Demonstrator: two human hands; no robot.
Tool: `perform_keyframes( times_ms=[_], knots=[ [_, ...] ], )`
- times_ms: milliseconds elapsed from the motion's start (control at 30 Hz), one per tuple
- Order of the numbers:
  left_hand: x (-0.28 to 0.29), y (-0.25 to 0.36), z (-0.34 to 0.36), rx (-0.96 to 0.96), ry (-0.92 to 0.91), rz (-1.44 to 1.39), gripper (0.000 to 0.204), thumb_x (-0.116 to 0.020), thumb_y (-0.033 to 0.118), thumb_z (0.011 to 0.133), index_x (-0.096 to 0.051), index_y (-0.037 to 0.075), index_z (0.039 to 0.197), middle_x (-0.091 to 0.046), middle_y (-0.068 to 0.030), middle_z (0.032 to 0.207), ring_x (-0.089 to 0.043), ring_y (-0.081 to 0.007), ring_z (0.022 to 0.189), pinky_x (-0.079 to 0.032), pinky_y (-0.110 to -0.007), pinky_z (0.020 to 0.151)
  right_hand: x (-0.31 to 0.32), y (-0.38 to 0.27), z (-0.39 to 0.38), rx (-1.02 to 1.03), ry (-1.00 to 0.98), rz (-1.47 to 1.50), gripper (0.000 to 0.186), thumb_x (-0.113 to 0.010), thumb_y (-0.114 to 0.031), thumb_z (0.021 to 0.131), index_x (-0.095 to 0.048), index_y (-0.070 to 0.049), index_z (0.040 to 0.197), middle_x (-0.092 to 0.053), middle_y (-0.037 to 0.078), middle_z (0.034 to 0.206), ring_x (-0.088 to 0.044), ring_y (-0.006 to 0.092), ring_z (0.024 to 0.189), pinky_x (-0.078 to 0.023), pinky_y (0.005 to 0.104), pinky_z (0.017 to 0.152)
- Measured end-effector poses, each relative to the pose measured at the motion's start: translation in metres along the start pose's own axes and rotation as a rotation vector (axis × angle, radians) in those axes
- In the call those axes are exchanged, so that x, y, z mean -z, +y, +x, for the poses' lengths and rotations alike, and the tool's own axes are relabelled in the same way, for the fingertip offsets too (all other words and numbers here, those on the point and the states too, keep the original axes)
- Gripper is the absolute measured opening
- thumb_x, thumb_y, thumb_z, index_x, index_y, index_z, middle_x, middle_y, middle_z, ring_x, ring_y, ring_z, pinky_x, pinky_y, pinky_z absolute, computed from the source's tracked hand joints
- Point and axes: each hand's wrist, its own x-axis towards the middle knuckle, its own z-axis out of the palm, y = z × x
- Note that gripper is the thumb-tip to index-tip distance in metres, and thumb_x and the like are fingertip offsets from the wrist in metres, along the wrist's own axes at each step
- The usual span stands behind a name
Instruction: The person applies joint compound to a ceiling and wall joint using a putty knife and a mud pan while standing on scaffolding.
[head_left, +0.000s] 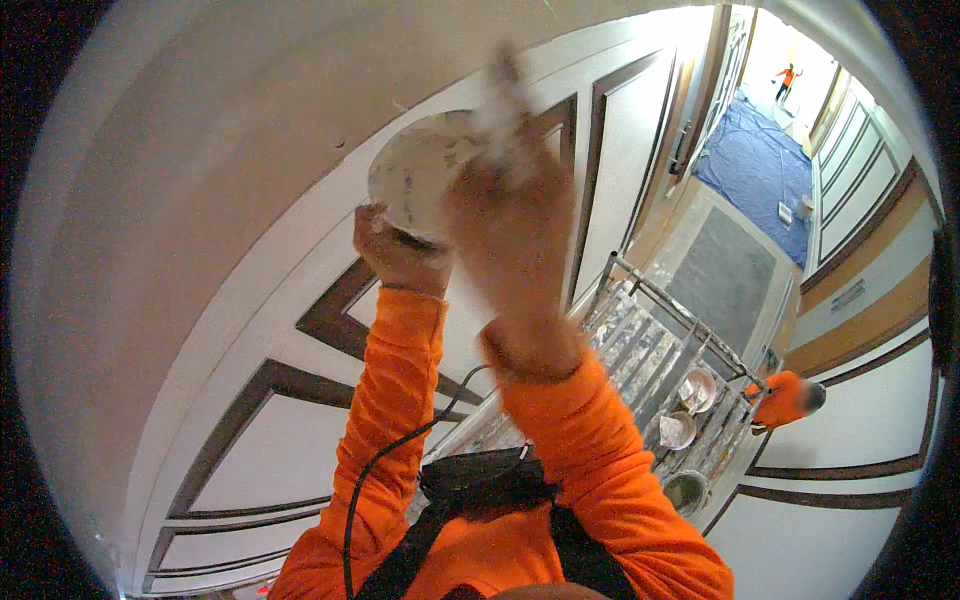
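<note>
Left hand (pixel 398 250): gripping plate (pixel 420 180) by its near rim.
Right hand (pixel 512 215): blurred, grip unclear.
Plate: probably stiff, light, putty-slick.

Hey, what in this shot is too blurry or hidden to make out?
Head view:
- Right hand: motion-blurred; whatever its fingers hold is a pale smear.
- Round plate in the left hand: its right part hidden by the right hand.
- Buckets on the scaffold: contents too small.
- Distant person: too small.
</note>
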Motion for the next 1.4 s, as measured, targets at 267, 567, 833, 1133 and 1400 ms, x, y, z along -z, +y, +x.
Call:
perform_keyframes(
  times_ms=[267, 567, 833, 1133, 1400],
  knots=[
    [-0.055, -0.047, 0.045, 0.092, -0.125, -0.05, 0.052, -0.053, 0.03, 0.063, -0.053, 0.008, 0.111, -0.055, -0.0084, 0.109, -0.052, -0.0274, 0.101, -0.041, -0.044, 0.088, 0.034, 0.121, 0.114, -0.126, 0.003, 0.18, 0.047, -0.05, -0.004, 0.067, -0.054, 0.0, 0.113, -0.06, 0.012, 0.068, -0.057, 0.0207, 0.058, -0.046, 0.0304, 0.056],
    [-0.046, -0.018, 0.038, 0.104, -0.131, -0.105, 0.043, -0.05, 0.026, 0.065, -0.056, 0.008, 0.104, -0.058, -0.0086, 0.103, -0.054, -0.0277, 0.097, -0.044, -0.04, 0.085, -0.008, 0.021, 0.056, -0.042, 0.052, -0.143, 0.053, -0.045, -0.007, 0.066, -0.055, -0.009, 0.117, -0.064, 0.021, 0.084, -0.062, 0.0356, 0.071, -0.05, 0.0382, 0.069],
    [-0.021, 0.019, 0.025, 0.105, -0.247, -0.048, 0.048, -0.049, 0.029, 0.067, -0.054, 0.007, 0.109, -0.055, -0.0102, 0.112, -0.052, -0.0285, 0.102, -0.043, -0.042, 0.087, -0.046, -0.003, 0.007, 0.209, 0.185, -0.203, 0.05, -0.052, -0.001, 0.065, -0.052, -0.002, 0.115, -0.059, 0.019, 0.102, -0.058, 0.0361, 0.094, -0.048, 0.042, 0.078],
    [-0.008, 0.022, -0.005, 0.044, -0.196, -0.04, 0.053, -0.049, 0.032, 0.069, -0.051, 0.006, 0.115, -0.051, -0.0133, 0.118, -0.047, -0.0315, 0.108, -0.04, -0.048, 0.089, -0.02, -0.044, -0.037, 0.194, -0.11, 0.082, 0.053, -0.052, 0.005, 0.066, -0.05, -0.003, 0.117, -0.057, 0.018, 0.109, -0.057, 0.0295, 0.1, -0.047, 0.0389, 0.082],
    [-0.028, -0.035, 0.05, 0.08, -0.056, 0.029, 0.055, -0.049, 0.032, 0.069, -0.05, 0.009, 0.119, -0.048, -0.0114, 0.123, -0.047, -0.0294, 0.109, -0.04, -0.044, 0.091, 0.021, 0.116, 0.088, 0.135, 0.185, -0.105, 0.059, -0.046, 0.003, 0.067, -0.046, -0.006, 0.126, -0.058, 0.017, 0.108, -0.063, 0.0207, 0.079, -0.05, 0.0285, 0.059]
  ],
)
